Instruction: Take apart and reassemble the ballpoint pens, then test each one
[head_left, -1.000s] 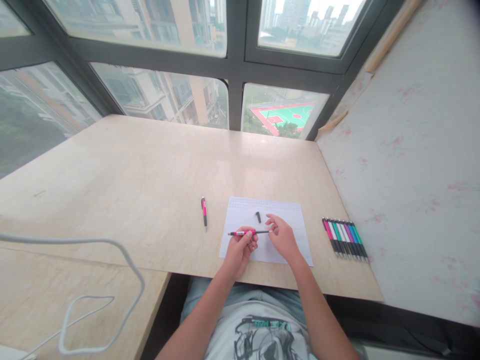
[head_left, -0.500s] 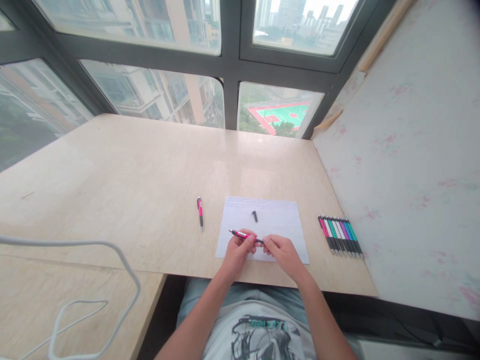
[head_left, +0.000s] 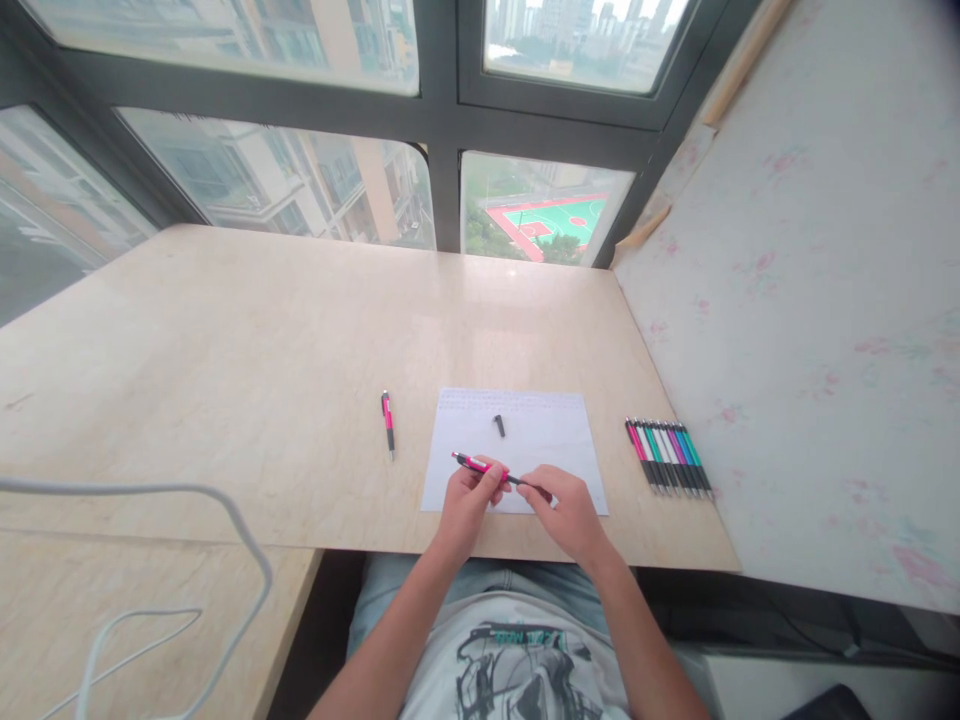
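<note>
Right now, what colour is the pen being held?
Pink barrel with black ends. The head view shows the pen best, gripped by the left hand and right hand.

A sheet of paper (head_left: 544, 435) is laid near the table's (head_left: 262, 330) front edge, a small cap (head_left: 499, 425) set on it, a held pen (head_left: 480, 466) above its near edge. A lone pen (head_left: 388, 424) is seen left, a row of pens (head_left: 667, 457) right.

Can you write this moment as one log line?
left hand: holds pink pen | right hand: pinches its dark end | below: paper, small black piece | aside: row of pens
</note>
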